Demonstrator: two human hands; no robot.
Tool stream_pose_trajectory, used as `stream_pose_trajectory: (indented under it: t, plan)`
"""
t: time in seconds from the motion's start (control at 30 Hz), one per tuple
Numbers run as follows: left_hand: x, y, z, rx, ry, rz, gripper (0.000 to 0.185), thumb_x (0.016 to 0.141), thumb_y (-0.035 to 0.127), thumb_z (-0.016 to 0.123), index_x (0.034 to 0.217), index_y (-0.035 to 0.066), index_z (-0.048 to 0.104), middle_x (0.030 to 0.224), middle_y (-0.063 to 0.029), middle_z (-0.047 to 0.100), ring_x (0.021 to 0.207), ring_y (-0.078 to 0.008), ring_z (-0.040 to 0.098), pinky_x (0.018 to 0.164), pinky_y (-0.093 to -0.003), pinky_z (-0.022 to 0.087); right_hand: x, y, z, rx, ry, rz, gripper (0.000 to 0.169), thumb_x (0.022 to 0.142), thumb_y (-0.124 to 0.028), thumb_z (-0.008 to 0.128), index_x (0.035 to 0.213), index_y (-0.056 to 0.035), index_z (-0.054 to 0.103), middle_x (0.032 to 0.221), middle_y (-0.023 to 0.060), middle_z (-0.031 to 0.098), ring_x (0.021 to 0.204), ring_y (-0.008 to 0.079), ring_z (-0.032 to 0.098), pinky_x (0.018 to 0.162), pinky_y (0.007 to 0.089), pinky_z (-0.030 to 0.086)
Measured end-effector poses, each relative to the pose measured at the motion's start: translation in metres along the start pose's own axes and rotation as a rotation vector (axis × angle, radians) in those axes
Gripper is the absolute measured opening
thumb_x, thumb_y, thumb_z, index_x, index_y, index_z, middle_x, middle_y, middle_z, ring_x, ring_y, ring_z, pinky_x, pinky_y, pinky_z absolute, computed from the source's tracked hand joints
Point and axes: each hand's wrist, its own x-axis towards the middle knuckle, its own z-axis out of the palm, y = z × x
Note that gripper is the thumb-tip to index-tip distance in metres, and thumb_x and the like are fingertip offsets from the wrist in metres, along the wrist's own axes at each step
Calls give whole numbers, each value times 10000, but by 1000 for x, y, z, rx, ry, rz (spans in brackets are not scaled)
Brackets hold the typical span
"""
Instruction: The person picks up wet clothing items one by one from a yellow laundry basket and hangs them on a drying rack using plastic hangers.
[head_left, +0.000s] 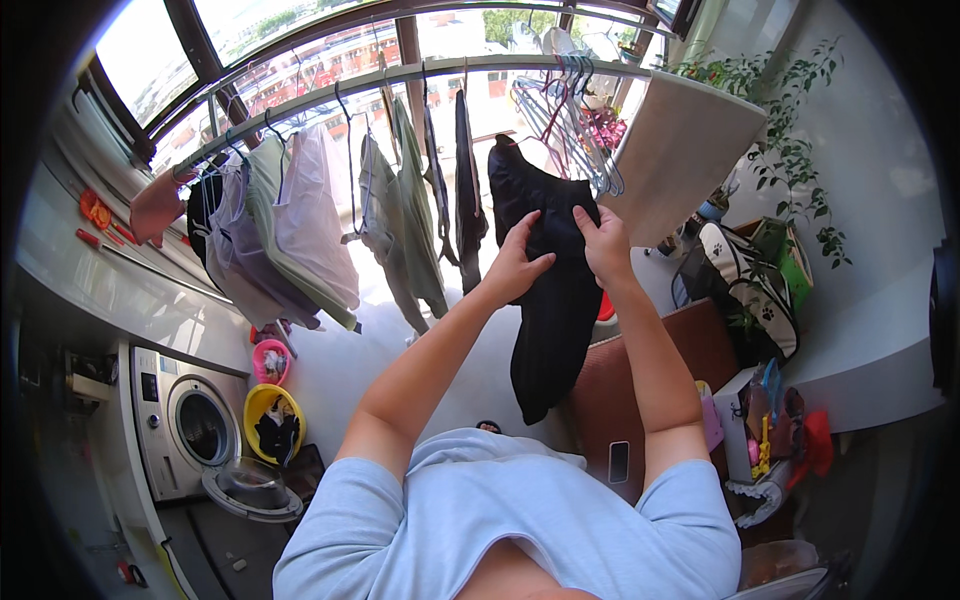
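A black garment, seemingly trousers, hangs in front of me with its gathered waistband at the top. My right hand grips its right edge just under the waistband, thumb on the front. Against the left part of the cloth lies my left hand, thumb and a finger spread apart; whether it pinches the fabric is unclear. Close behind the waistband is a red hanger; I cannot tell if it carries the garment. Several empty hangers bunch on the drying rail beside it.
Shirts and trousers hang along the rail to the left. Below stand an open washing machine, a yellow basin with clothes and a pink basin. A phone lies on a brown seat. Pet carrier at right.
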Motion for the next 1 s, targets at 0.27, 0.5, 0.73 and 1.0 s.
stream_pose_trajectory:
  t: [0.27,0.5,0.73,1.0]
  plan:
    - [40,-12,-25,192,199,-38,785,759,199,713,1443,167,330,1516,-246,167,1371,-393,284,1101,-391,294,132,32,82,-442,72,-162,365,917,-257,557,1058,78,590,1000,292,635,985,413,615,844,433,479]
    - [20,-44,-54,212,262,-97,650,756,140,682,1359,111,443,1454,-239,299,1331,-372,351,1084,-375,322,137,86,108,-694,-82,-26,412,835,-156,628,1164,66,516,1086,282,608,1054,413,584,921,443,455]
    - [-15,-44,-98,167,361,-68,565,796,92,656,1331,105,475,1375,-145,412,1267,-270,426,1039,-331,356,86,63,133,-823,254,-482,481,755,-138,686,1169,-43,461,1094,178,484,1037,371,469,894,460,397]
    - [-177,-84,-209,320,647,-208,399,781,111,618,1170,52,553,1233,-129,527,1225,-293,450,1050,-373,351,-70,76,285,-489,-416,-787,276,722,-21,634,981,-51,543,1045,150,538,991,356,499,864,430,397]
